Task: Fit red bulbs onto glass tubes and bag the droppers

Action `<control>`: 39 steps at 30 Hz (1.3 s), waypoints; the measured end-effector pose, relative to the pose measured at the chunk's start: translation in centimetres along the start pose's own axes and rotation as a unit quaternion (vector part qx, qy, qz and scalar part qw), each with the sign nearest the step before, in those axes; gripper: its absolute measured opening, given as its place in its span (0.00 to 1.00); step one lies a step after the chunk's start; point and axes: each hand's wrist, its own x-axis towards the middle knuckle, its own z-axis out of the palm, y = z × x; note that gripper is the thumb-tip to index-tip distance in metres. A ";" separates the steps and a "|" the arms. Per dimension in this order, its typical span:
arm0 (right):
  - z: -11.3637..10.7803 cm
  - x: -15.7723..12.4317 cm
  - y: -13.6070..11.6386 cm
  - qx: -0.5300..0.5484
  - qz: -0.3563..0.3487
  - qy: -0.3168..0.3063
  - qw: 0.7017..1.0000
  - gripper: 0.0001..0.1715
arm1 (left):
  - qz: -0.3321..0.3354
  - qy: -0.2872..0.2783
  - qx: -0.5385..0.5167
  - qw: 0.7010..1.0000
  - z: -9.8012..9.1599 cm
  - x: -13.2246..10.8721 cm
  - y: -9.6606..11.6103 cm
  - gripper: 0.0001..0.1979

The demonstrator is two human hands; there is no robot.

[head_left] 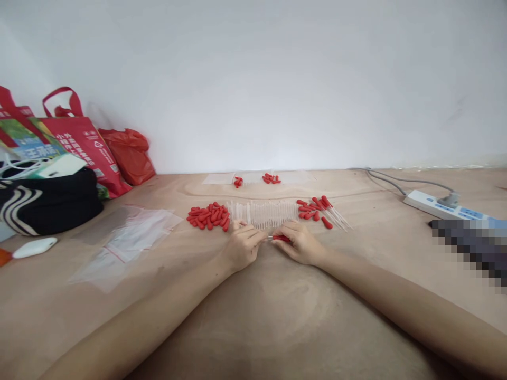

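The right hand (298, 241) is clamped on a red bulb (282, 238), thumb and fingers on opposite sides; the left hand (244, 244) is closed in a pinch on a thin clear tube (270, 238). Tube and bulb lie end to end in the gap between the hands, long axis running roughly level from left hand to right hand, with the bulb's narrow end directed at the left hand. The right hand is nearer to the bulb, the left to the tube; the depth to which the tube is seated cannot be told. Directly beyond both hands, a row of clear tubes (273, 214) lies on the worktop (253, 327), each pointing away from the hands. A pile of red bulbs (208, 215) lies beyond and left of the left hand; bulbs fitted with tubes (336, 215) lie beyond and right of the right hand. Markings: far left of the left hand, a red shopping bag (81, 140) carries white Chinese characters, set at a slant and not reliably legible, plus a triangular symbol. A black pouch (59, 203) shows curved white stripes; no brand name is readable.
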 end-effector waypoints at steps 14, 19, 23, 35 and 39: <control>-0.2 0.4 -0.1 -0.016 0.048 0.029 0.998 0.09 | -0.009 0.016 -0.003 1.000 0.2 0.1 -0.5 0.08; -1.1 0.4 0.5 0.142 0.136 0.051 0.979 0.07 | -0.035 0.013 0.012 0.999 -0.5 -0.3 -1.1 0.08; -0.7 0.8 0.3 0.407 0.293 0.143 0.853 0.13 | -0.079 0.022 -0.010 0.997 -0.5 -0.3 -0.7 0.10; -5.8 3.0 4.3 0.375 0.411 0.224 0.800 0.11 | -0.146 -0.025 -0.101 0.984 -0.5 0.0 0.3 0.09; -9.2 1.0 8.2 -0.007 0.441 0.160 0.883 0.16 | -0.161 -0.040 -0.081 0.983 -0.2 0.1 0.1 0.08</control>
